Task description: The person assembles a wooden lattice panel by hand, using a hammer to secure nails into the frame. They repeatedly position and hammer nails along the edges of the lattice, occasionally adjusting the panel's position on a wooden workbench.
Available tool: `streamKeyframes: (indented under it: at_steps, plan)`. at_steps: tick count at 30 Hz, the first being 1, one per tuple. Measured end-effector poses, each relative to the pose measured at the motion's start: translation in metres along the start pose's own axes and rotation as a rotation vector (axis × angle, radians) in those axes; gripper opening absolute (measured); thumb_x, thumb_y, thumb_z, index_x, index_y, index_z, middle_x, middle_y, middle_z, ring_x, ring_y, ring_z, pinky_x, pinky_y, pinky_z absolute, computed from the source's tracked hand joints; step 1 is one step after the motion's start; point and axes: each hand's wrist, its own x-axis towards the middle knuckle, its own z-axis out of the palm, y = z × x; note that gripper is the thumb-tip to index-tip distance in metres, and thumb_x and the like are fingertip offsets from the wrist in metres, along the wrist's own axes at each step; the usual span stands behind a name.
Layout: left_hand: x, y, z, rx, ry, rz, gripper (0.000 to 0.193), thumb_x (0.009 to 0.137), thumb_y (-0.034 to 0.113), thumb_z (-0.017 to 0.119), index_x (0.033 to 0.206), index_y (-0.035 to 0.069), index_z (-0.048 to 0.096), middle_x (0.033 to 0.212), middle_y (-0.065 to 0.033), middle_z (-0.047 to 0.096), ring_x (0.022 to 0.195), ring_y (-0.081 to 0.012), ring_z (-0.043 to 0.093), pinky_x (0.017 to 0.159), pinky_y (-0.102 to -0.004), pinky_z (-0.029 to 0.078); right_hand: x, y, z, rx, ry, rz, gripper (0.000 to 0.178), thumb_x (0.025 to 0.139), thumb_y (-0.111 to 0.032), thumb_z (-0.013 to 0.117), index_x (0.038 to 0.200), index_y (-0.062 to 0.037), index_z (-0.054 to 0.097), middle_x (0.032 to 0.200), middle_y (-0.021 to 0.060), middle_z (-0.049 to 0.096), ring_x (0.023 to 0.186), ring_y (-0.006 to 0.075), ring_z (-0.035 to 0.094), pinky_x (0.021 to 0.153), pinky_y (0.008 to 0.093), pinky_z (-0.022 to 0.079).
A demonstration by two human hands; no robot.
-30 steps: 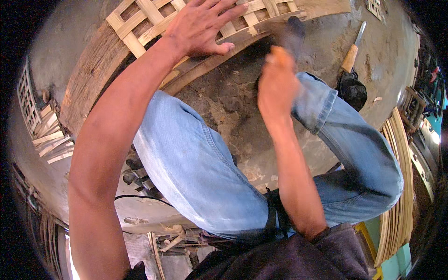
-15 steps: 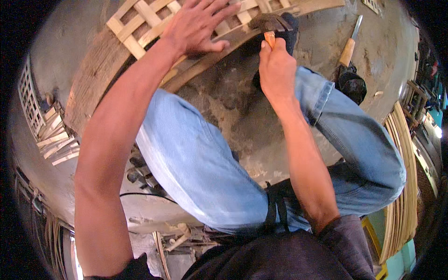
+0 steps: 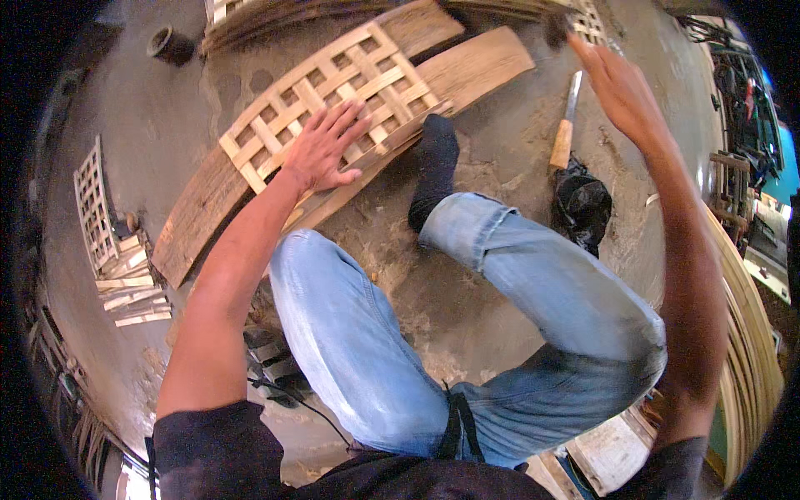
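Left hand (image 3: 323, 156) spread flat on pale woven lattice panel (image 3: 337, 83), panel lying across wooden boards (image 3: 492, 62). Right hand (image 3: 612, 83) raised out to right, gripping hammer (image 3: 557, 30); dark head blurred, can't make out its face. Black-socked foot (image 3: 437, 158) at boards' near edge. On floor: knife (image 3: 562, 137), wooden handle touching black plastic bag (image 3: 582, 200). Far left: second lattice (image 3: 94, 208), pale strips (image 3: 133, 279) heaped beside it.

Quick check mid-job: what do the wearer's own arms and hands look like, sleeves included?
The left hand and right hand are both ungloved, with no watch or bracelet visible at either wrist. The left sleeve and right sleeve are short and dark, nearly black, with no print that I can make out; both forearms are bare.
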Motion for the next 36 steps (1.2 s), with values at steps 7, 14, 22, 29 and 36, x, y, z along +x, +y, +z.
streamKeyframes:
  at_steps: [7, 14, 22, 29, 36]
  plan:
    - [0.019, 0.022, -0.012, 0.056, -0.170, -0.032, 0.098, 0.077, 0.053, 0.064, 0.158, 0.020, 0.019, 0.164, -0.0101, 0.016, 0.152, -0.0273, 0.013, 0.123, -0.0473, 0.012, -0.222, 0.045, 0.051, 0.385, -0.212, 0.514, 0.037, 0.102, -0.037, 0.053, 0.100, -0.0007, 0.061, 0.084, 0.0241, 0.064, 0.077, 0.0412, 0.064, 0.067, 0.0469, 0.048]
    - [0.018, 0.022, -0.015, 0.126, -0.155, -0.025, 0.097, 0.077, 0.056, 0.060, 0.157, 0.016, 0.022, 0.164, -0.0123, 0.018, 0.151, -0.0291, 0.016, 0.123, -0.0472, 0.013, -0.311, 0.004, 0.254, 0.534, 0.126, 0.611, 0.022, 0.091, -0.018, 0.067, 0.106, -0.0026, 0.063, 0.092, 0.0203, 0.064, 0.085, 0.0375, 0.063, 0.073, 0.0439, 0.049]
    - [0.006, 0.020, -0.016, 0.168, -0.160, -0.028, 0.096, 0.079, 0.057, 0.058, 0.156, 0.014, 0.022, 0.163, -0.0135, 0.018, 0.150, -0.0301, 0.018, 0.122, -0.0478, 0.018, -0.298, 0.045, 0.220, 0.330, 0.350, 0.533, 0.021, 0.087, -0.014, 0.068, 0.103, -0.0010, 0.067, 0.100, 0.0150, 0.067, 0.093, 0.0319, 0.063, 0.085, 0.0419, 0.049]
    - [0.034, 0.020, -0.041, 0.012, -0.054, -0.053, 0.068, 0.088, 0.041, 0.065, 0.146, 0.012, 0.042, 0.147, -0.0105, 0.045, 0.134, -0.0286, 0.044, 0.115, -0.0431, 0.033, -0.324, 0.235, 0.230, 0.249, 0.026, 0.461, 0.010, 0.090, -0.006, 0.059, 0.094, 0.0023, 0.063, 0.092, 0.0203, 0.063, 0.085, 0.0406, 0.060, 0.076, 0.0426, 0.049]
    - [0.073, 0.068, -0.035, -0.252, 0.270, -0.346, 0.042, 0.084, 0.030, 0.073, 0.121, 0.012, 0.065, 0.123, -0.0078, 0.063, 0.117, -0.0265, 0.057, 0.102, -0.0437, 0.044, -0.300, 0.254, 0.294, 0.329, 0.158, 0.281, 0.017, 0.082, -0.005, 0.065, 0.077, 0.0043, 0.052, 0.077, 0.0245, 0.054, 0.076, 0.0462, 0.053, 0.068, 0.0494, 0.040]
